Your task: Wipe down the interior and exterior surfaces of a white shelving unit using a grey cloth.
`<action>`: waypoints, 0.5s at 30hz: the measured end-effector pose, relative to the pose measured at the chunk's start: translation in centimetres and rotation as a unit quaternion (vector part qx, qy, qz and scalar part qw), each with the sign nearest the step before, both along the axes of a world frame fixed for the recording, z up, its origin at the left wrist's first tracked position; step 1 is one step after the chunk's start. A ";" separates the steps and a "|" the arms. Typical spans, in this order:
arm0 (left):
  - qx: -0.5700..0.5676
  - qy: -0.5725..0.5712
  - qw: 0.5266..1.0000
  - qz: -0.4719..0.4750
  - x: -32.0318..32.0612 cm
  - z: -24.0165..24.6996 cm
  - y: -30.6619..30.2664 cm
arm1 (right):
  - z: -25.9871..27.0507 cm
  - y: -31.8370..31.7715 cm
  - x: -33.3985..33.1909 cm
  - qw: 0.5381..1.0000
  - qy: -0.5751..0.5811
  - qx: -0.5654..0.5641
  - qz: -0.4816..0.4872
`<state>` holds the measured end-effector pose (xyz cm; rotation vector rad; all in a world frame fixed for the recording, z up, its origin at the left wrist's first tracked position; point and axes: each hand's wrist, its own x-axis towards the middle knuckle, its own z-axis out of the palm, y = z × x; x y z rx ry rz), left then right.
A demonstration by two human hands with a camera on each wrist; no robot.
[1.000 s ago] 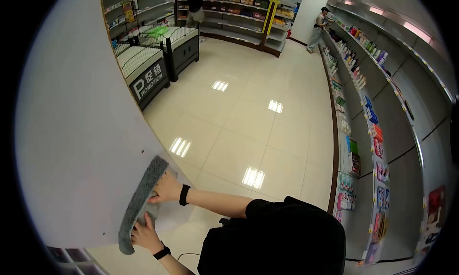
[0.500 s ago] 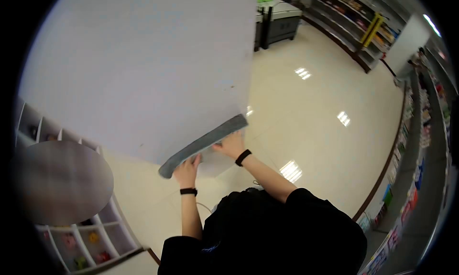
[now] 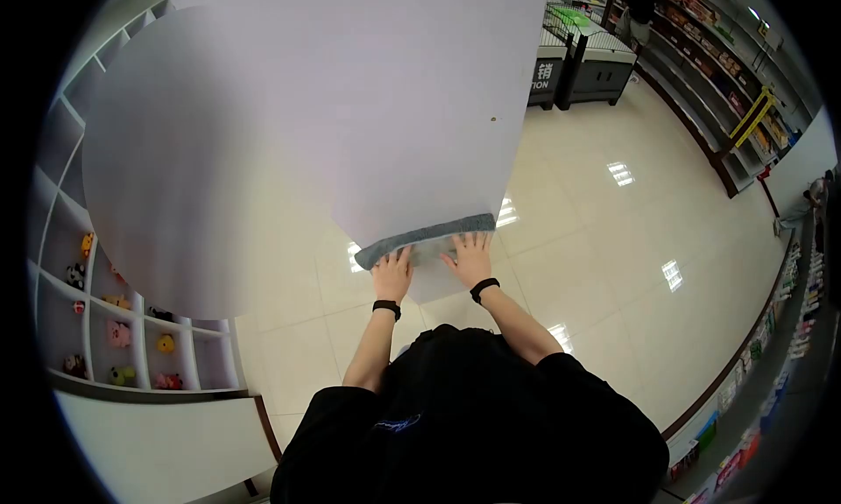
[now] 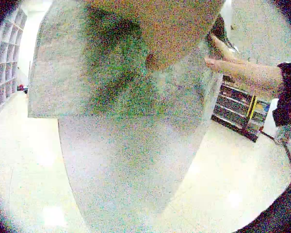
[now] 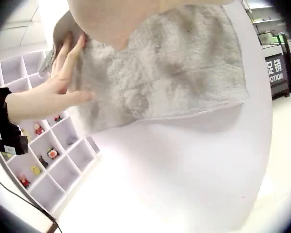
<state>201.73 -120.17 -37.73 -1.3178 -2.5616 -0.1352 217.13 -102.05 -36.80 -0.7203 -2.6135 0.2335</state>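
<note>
A grey cloth (image 3: 429, 232) lies folded in a long strip across the lower part of a large white panel (image 3: 412, 110) in the head view. Both hands rest flat on it with fingers extended, the left hand (image 3: 392, 274) near its left end and the right hand (image 3: 473, 259) near its right end. In the right wrist view the cloth (image 5: 160, 73) hangs against the panel, and the left hand (image 5: 53, 94) touches it with spread fingers. The left wrist view is grainy; there the right hand (image 4: 247, 73) reaches the cloth's (image 4: 58, 73) far side.
White cubby shelves (image 3: 92, 311) with small toys stand at the left. A blurred round grey shape (image 3: 158, 162) covers part of that side. Promotion bins (image 3: 600, 79) stand behind the panel, stocked shelves (image 3: 701, 57) at the back right. A tiled floor (image 3: 569, 241) surrounds the panel.
The head view has swung left, bringing the cubby shelves into sight. The cloth strip has gone from steeply slanted to nearly level, and both hands have stayed on it, now side by side.
</note>
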 end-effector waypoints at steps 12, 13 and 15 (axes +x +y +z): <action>0.220 0.144 0.965 -0.003 1.5 23.3 4.0 | 21.7 2.1 -5.1 0.971 0.228 0.064 -0.029; 0.231 0.147 0.962 -0.001 1.4 25.8 4.4 | 24.7 2.6 -5.3 0.967 0.241 0.075 -0.030; 0.250 0.154 0.956 -0.001 1.5 29.4 5.0 | 28.6 2.9 -5.1 0.959 0.263 0.103 -0.032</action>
